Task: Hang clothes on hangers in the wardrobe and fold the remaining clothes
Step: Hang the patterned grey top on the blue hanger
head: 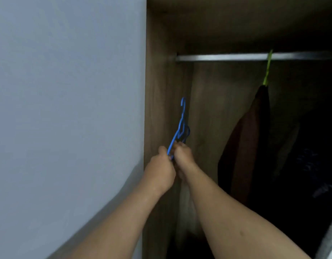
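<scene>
A blue plastic hanger (180, 128) stands nearly edge-on, hook up, inside the open wardrobe, well below the metal rail (226, 57). My left hand (161, 169) grips its lower left arm. My right hand (183, 155) grips the hanger right beside it; both hands meet at the hanger's bottom. A pale garment (185, 208) hangs down below my hands, mostly hidden behind my right forearm. On the rail hangs a green hanger (267, 70) carrying a dark brown garment (249, 137).
A grey-blue wall (68, 90) fills the left half. The wardrobe's wooden side panel (157, 81) stands just left of the hanger. Dark clothing (311, 165) fills the wardrobe's right side. Bare rail runs between the left panel and the green hanger.
</scene>
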